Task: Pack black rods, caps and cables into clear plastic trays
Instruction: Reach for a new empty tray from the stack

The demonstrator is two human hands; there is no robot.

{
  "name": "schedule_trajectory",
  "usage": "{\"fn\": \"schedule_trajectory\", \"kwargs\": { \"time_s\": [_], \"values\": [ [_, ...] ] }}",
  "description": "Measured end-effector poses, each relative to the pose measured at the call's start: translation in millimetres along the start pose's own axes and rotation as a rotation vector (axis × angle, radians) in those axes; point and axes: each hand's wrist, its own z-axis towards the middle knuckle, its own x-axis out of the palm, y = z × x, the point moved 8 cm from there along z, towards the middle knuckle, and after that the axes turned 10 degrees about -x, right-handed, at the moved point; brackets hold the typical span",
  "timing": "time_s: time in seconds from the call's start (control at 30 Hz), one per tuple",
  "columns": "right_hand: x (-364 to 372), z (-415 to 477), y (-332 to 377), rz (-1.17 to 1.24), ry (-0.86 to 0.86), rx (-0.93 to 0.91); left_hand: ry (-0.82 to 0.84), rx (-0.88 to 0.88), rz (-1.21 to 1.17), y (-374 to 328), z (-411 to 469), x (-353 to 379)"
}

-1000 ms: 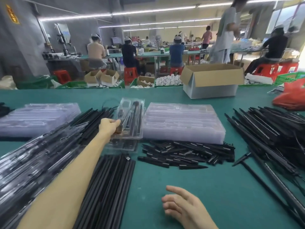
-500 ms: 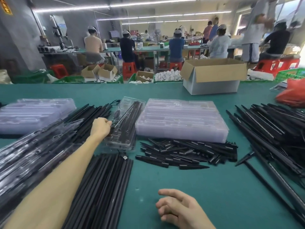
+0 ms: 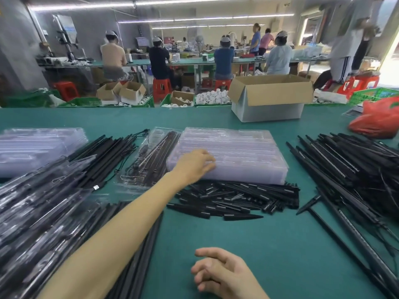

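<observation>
Left hand (image 3: 194, 167) left the filled tray (image 3: 149, 160) and reached right to the stack of empty trays (image 3: 237, 156) at mid-frame.
Its bent fingers lay on the stack's near corner; any grip could not be made out. Right hand (image 3: 224, 275), bottom centre, rested loosely curled, empty. Packed trays (image 3: 38, 212) lay lower left, yet many loose rods (image 3: 349, 165) and caps (image 3: 237, 197) remained.

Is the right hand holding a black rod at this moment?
No, the right hand rests loosely curled on the green table with nothing in it.
</observation>
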Motion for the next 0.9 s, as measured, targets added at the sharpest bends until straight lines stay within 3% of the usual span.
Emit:
{"fn": "schedule_trajectory", "kwargs": {
  "time_s": [0.23,0.43,0.57,0.7,0.9],
  "values": [
    [-1.4,-0.7,1.0,0.020,-0.001,-0.011,0.090,-0.034,0.027,-15.3,33.6,-3.2],
    [-25.8,3.2,14.6,0.316,-0.228,-0.191,0.192,-0.063,-0.245,-8.9,36.9,-12.6],
    [-38.0,1.4,21.6,0.478,-0.316,-0.215,0.209,-0.071,-0.286,-6.7,37.3,-14.4],
    [-41.5,1.0,20.8,0.489,-0.349,-0.207,0.206,-0.037,-0.217,-12.5,40.0,-15.6],
    [-43.8,1.2,21.6,0.481,-0.347,-0.213,0.156,0.110,0.119,-27.5,38.2,-12.5]
  ]
}}
